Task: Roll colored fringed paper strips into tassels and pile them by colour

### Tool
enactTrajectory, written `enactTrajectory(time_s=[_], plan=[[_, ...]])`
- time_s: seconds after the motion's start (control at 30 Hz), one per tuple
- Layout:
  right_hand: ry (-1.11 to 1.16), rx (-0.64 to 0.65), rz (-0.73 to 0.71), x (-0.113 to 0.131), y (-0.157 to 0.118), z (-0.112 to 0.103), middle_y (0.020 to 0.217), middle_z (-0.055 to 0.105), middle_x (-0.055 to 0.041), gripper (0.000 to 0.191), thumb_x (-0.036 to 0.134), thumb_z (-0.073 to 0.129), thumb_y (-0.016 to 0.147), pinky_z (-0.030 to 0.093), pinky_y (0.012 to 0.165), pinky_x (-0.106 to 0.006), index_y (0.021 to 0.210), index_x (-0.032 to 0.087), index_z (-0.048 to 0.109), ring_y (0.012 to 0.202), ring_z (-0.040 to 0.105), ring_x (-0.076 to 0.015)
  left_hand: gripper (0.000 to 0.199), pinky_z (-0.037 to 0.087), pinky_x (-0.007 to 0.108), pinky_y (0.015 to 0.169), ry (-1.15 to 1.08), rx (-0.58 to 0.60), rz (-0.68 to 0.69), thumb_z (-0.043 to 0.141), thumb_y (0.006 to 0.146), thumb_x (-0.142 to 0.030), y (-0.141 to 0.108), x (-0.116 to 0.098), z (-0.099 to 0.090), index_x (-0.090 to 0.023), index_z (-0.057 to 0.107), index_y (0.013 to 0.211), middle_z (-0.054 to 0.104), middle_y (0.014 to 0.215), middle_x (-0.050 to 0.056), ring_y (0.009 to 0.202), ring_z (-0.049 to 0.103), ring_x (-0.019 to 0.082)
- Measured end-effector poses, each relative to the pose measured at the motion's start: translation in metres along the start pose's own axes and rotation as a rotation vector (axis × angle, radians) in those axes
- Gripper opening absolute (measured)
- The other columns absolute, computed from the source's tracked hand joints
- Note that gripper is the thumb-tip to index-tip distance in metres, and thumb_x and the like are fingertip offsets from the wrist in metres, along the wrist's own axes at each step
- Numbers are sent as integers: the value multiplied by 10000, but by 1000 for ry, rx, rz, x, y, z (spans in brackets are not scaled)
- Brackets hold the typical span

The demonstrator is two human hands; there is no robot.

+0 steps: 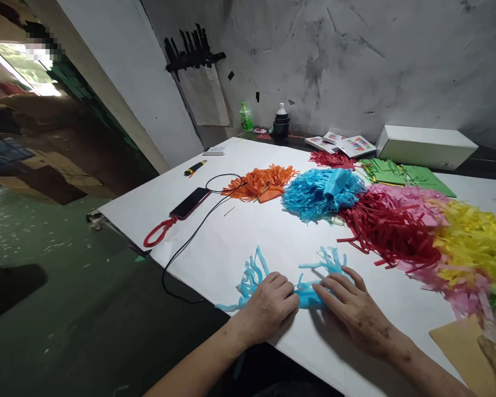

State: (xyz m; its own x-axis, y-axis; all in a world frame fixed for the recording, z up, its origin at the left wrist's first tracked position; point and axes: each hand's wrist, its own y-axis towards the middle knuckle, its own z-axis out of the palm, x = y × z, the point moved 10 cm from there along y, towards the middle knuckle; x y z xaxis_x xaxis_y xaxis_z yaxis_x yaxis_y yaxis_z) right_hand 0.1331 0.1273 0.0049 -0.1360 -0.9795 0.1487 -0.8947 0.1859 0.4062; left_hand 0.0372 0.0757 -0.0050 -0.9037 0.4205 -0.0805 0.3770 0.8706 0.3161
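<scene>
A strip of light-blue fringed tissue paper (308,298) lies across the front edge of the white table, its cut strands spreading away from me on both sides. My left hand (273,300) is closed over its middle, the fingers curled and pressed together. Beside it, my right hand (351,303) grips the other part, with fingertips bent onto the paper and the thumb hidden beneath. Farther back sits a pile of blue fringed tissue paper (320,193), next to an orange fringed pile (268,182).
Red (392,226), pink and yellow fringed piles (479,237) cover the right side. A phone (190,203) with a red strap, a black cable (190,240) and a cutter knife (195,168) lie left. A white box (425,146) and bottles stand by the wall. Brown card (458,353) is lower right.
</scene>
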Motion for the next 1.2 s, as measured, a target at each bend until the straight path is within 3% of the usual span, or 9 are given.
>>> enactTrajectory(time_s=[0.2,0.33,0.43,0.53,0.73,0.87,0.97,1.1,1.2], plan=[[-30,-18,-23,2,-1,12,790,625,-25,319,-4,366,943,302,1049,-465,884,198,607,823,576,-190,209,407,362,731,22,11,6,416,953,-101,-2,-1,2,-179,584,856,549,765,46,738,466,199],[-56,-70,-33,4,-4,8,767,617,-19,324,-17,362,943,322,1002,-436,844,194,588,777,562,-172,224,411,367,730,11,-6,-11,403,952,-106,-3,-5,0,-172,595,856,540,765,52,730,456,198],[4,-63,-3,4,0,4,851,646,-34,303,14,358,953,305,1006,-451,896,199,592,815,578,-181,173,421,382,732,-6,-32,-68,464,941,-200,-2,-2,-1,-174,583,818,556,811,70,771,472,218],[90,-51,37,-1,7,-3,914,665,-41,270,45,356,958,288,1014,-463,960,202,575,844,589,-190,168,430,380,739,-3,-65,-94,460,919,-156,1,1,-4,-178,582,805,578,825,69,775,484,218],[31,-100,37,-17,26,-34,770,642,-17,266,65,332,981,315,979,-441,896,198,546,702,575,-160,241,466,378,873,43,-238,-110,407,913,-66,8,13,-47,-187,589,811,603,777,44,722,516,175],[-142,-281,5,-22,23,-70,881,684,-32,204,69,445,976,329,984,-412,927,201,592,775,609,-159,247,457,387,955,130,-402,-63,424,900,-23,7,8,-73,-178,611,945,607,747,16,671,523,139],[-273,-332,-30,-23,6,-70,945,694,-45,185,60,502,950,335,981,-406,948,204,618,843,611,-175,242,460,400,931,164,-427,33,434,887,-18,6,-6,-61,-159,610,976,581,708,9,635,495,138],[-350,-116,66,-56,-30,-31,959,699,-48,283,17,449,889,301,1020,-445,941,226,632,967,604,-220,201,465,357,775,172,-289,103,435,893,-52,10,-18,-21,-169,593,849,516,652,8,619,460,158],[-345,-9,210,-95,-62,-26,980,706,-60,282,29,460,827,281,1052,-496,918,231,635,1059,593,-267,222,428,330,681,177,-213,92,433,893,-58,11,-21,-4,-179,560,757,493,648,18,618,436,167]])
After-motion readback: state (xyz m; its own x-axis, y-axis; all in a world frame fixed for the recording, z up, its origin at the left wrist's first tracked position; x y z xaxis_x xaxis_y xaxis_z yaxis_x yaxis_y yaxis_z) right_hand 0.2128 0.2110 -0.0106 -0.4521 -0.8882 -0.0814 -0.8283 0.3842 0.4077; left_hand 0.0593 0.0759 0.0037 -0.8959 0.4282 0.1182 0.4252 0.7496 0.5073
